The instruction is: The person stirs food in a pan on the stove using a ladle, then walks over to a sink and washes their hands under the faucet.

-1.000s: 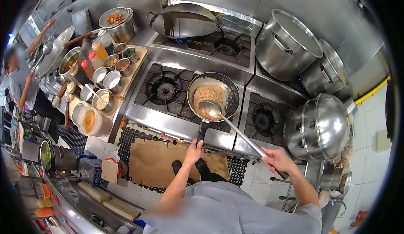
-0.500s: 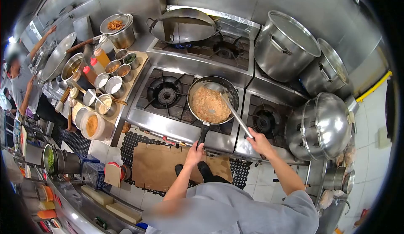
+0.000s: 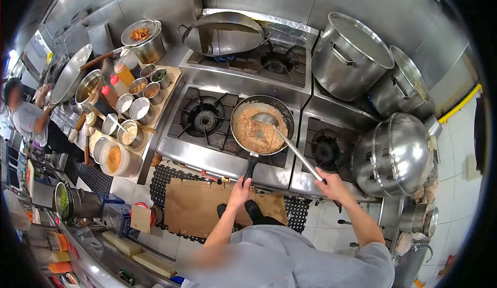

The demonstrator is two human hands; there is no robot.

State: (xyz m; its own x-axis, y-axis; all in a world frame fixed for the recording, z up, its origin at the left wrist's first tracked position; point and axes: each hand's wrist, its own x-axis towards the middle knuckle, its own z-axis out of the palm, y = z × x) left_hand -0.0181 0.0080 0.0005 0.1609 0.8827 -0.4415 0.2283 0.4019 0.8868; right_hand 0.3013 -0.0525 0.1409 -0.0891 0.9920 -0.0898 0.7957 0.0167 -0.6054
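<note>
On the front middle burner sits a dark frying pan [image 3: 288,113] holding fried rice [image 3: 254,139], or a similar grainy orange-tan food. My left hand [image 3: 241,191] is closed round the pan's black handle. A long-handled metal ladle [image 3: 293,149] is gripped in my right hand [image 3: 331,185], near the end of its shaft. The ladle's bowl rests face down on the food, a little above the pan's middle. To the left of the pan is an unused front burner [image 3: 205,120].
A wide wok [image 3: 223,37] stands on the back burner. Tall stockpots [image 3: 352,55] and a domed steel vessel [image 3: 396,153] crowd the right. Tins, sauce bottles and a white tub [image 3: 120,158] fill the left board. A co-worker [image 3: 31,119] stands far left.
The ladle's bowl has shifted from the pan's upper right edge to the middle of the food. My right hand has moved slightly right and down. The co-worker's raised arm has come down.
</note>
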